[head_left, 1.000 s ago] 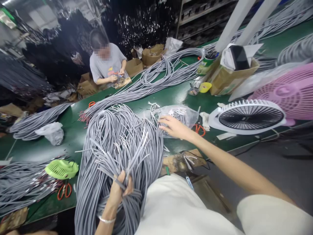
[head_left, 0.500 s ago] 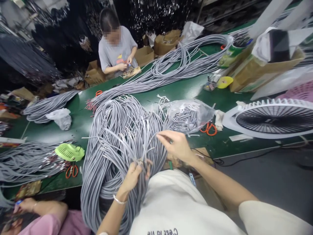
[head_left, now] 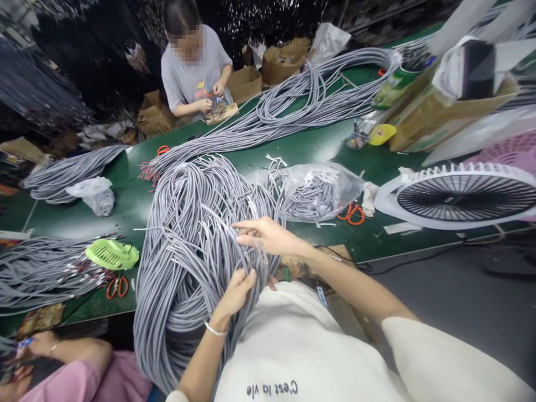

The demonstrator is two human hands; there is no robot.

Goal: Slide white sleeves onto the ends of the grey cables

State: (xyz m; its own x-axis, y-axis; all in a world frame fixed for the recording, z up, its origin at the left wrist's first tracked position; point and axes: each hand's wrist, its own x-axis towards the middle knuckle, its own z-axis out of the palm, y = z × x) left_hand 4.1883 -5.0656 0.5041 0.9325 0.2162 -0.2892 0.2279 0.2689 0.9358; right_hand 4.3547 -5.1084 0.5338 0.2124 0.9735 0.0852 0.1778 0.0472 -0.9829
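A thick bundle of grey cables (head_left: 192,234) hangs over the near edge of the green table (head_left: 314,151) in front of me. My left hand (head_left: 237,290), a bracelet on its wrist, grips several cable ends low on the bundle. Just above it, my right hand (head_left: 268,237) pinches at loose cable ends with its fingers together. A clear plastic bag of short grey pieces (head_left: 320,190) lies just beyond my right hand.
Orange scissors (head_left: 354,213) lie beside the bag, another pair (head_left: 117,286) near a green fan cover (head_left: 111,254). A white-rimmed fan grille (head_left: 460,195) rests at right. More cable bundles (head_left: 301,106) cross the table. A person in grey (head_left: 192,72) works opposite; a pink sleeve (head_left: 84,374) shows lower left.
My right hand drew back from the plastic bag to the cable ends above my left hand. The left hand shifted its grip slightly up on the bundle. The view tilted down.
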